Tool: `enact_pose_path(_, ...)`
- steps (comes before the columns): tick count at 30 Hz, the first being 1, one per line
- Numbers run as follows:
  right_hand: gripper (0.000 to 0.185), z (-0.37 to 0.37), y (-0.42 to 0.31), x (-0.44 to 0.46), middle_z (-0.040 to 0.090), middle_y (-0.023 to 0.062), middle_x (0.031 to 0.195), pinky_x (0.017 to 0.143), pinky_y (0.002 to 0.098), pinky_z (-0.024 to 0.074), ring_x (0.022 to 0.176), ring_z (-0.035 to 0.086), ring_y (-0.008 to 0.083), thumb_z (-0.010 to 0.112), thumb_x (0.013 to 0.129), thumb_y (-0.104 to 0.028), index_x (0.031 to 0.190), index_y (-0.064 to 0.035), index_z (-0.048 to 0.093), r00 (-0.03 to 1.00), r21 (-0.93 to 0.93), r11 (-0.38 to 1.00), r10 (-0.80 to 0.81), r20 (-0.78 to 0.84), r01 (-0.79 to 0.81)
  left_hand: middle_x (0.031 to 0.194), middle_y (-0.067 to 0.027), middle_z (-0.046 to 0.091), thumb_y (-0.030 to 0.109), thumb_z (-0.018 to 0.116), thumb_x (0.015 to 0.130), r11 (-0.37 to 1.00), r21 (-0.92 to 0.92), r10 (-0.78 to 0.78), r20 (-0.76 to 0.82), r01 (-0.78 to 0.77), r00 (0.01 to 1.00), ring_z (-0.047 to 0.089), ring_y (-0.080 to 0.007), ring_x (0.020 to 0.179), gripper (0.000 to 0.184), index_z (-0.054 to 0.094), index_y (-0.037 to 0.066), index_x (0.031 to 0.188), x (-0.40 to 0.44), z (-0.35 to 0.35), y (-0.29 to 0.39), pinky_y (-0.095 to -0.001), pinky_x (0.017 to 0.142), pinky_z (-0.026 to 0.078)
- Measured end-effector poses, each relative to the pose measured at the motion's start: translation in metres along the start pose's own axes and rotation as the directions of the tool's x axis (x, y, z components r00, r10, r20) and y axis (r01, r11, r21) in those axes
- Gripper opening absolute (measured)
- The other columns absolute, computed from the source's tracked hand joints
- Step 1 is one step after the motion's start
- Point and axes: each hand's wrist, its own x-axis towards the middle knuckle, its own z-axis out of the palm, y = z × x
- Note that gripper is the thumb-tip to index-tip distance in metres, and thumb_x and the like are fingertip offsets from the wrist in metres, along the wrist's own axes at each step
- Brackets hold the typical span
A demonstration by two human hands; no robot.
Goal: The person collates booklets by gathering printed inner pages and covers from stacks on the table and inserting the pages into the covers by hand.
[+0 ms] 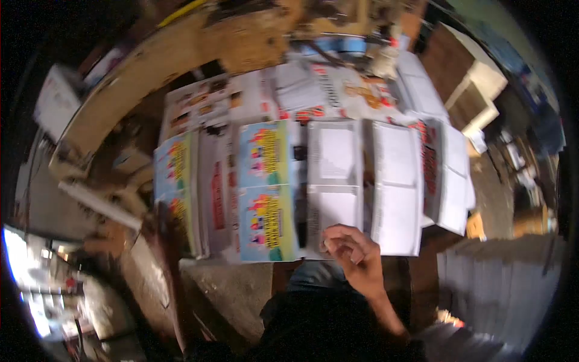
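My right hand (356, 250) is over the near end of a stack of printed sheets with grey and white panels (335, 154). Its fingers are curled in, and whatever they may pinch is too small to make out. Dark and blurred, my left hand (164, 226) is by the outer edge of the leftmost stack with blue and yellow covers (173, 169); its fingers cannot be made out. Between the hands lies another blue and yellow stack with bold lettering (265, 193). To the right are a white-panelled stack (397, 187) and a further stack of white sheets (453, 175).
The stacks rest on a table covered with printed poster sheets (356, 90). More white paper (419, 84) lies at the back right. A wooden beam (132, 78) curves along the far left. Wooden boxes (464, 72) and a large grey pile (500, 283) stand to the right.
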Motion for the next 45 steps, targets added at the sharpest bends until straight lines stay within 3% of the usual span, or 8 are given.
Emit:
enact_pose_path(4,0.017,-0.077,-0.019,-0.011,0.069,0.0079,0.1,0.076,0.0257,0.0504,0.089,0.063,0.0125,0.066,0.084,0.004,0.101,0.0038,0.068,0.818,-0.411,0.9,-0.344,-0.46,0.147,0.161,-0.0237,0.013,0.065,0.059,0.087,0.963,0.147,0.246,-0.143,-0.225,0.959,0.021,-0.0483,0.144,0.087,0.028,0.021,0.155,0.002,0.024,-0.041,-0.0572,0.11,0.032)
enact_pose_path(5,0.016,-0.101,-0.024,-0.015,0.069,0.0093,0.098,0.077,0.0273,0.0502,0.088,0.064,0.0152,0.069,0.083,0.0,0.099,0.0036,0.068,0.735,-0.539,0.838,-0.414,-0.537,0.078,0.129,-0.0188,0.055,0.036,0.055,0.101,0.647,0.759,0.489,-0.342,-0.071,0.802,0.054,-0.0335,0.117,0.057,0.042,0.007,0.148,-0.007,0.021,0.048,-0.049,0.091,0.05)
enact_pose_path(6,0.017,-0.128,-0.029,-0.021,0.069,0.0107,0.097,0.079,0.0289,0.05,0.088,0.064,0.0179,0.072,0.082,-0.003,0.097,0.0035,0.069,0.649,-0.64,0.769,-0.483,-0.587,-0.007,0.143,-0.0192,0.04,0.04,0.058,0.098,0.683,0.731,0.437,-0.394,-0.013,0.809,0.034,-0.0399,0.135,0.059,0.044,0.006,0.145,-0.004,0.022,0.066,-0.0572,0.107,0.037)
enact_pose_path(11,0.037,-0.228,-0.015,-0.041,0.068,0.0172,0.099,0.083,0.0401,0.0511,0.092,0.064,0.0288,0.079,0.081,-0.023,0.108,-0.0011,0.069,0.321,-0.796,0.418,-0.755,-0.572,-0.437,0.111,-0.0124,0.061,0.02,0.069,0.092,0.772,0.028,0.615,-0.284,-0.635,0.736,0.061,-0.0283,0.1,0.031,0.059,0.0,0.113,-0.048,0.062,0.273,-0.0365,0.082,0.049)
enact_pose_path(14,0.043,-0.263,0.011,-0.064,0.069,0.0164,0.103,0.078,0.0401,0.052,0.086,0.065,0.027,0.079,0.083,-0.028,0.112,0.0013,0.068,0.396,-0.652,0.682,-0.526,-0.752,-0.331,0.115,-0.0126,0.063,0.003,0.069,0.08,0.613,-0.49,0.738,0.075,-0.62,0.67,0.061,-0.031,0.109,0.03,0.064,0.007,0.109,-0.104,0.12,0.355,-0.0376,0.089,0.049)
enact_pose_path(18,0.035,-0.257,0.007,-0.093,0.07,0.0089,0.093,0.067,0.0265,0.0488,0.076,0.061,0.0134,0.077,0.087,-0.022,0.111,0.0015,0.069,0.406,-0.533,0.804,-0.409,-0.817,-0.262,0.15,-0.0207,0.039,0.03,0.086,0.072,0.404,-0.637,0.914,0.294,-0.656,0.278,0.034,-0.0397,0.141,0.071,0.052,0.003,0.128,-0.157,0.184,0.411,-0.0491,0.118,0.026)
enact_pose_path(28,0.049,-0.243,-0.01,-0.117,0.07,0.01,0.107,0.084,0.0282,0.0498,0.096,0.063,0.0152,0.078,0.086,-0.029,0.12,0.0031,0.063,0.459,-0.051,0.979,0.046,-0.887,-0.197,0.149,-0.0275,0.038,0.013,0.077,0.082,0.582,-0.735,0.813,0.52,-0.348,0.262,0.035,-0.0456,0.139,0.029,0.058,-0.001,0.1,-0.165,0.22,0.401,-0.0495,0.114,0.033)
enact_pose_path(45,0.045,-0.253,0.031,-0.136,0.061,0.011,0.13,0.083,0.0276,0.0509,0.104,0.061,0.0164,0.065,0.095,-0.011,0.137,-0.0021,0.052,0.58,-0.18,0.948,0.007,-0.814,-0.264,0.147,-0.029,0.041,0.027,0.08,0.079,0.509,-0.682,0.861,0.42,-0.525,0.288,0.034,-0.0447,0.14,0.033,0.061,0.001,0.085,-0.177,0.227,0.401,-0.0496,0.117,0.03)
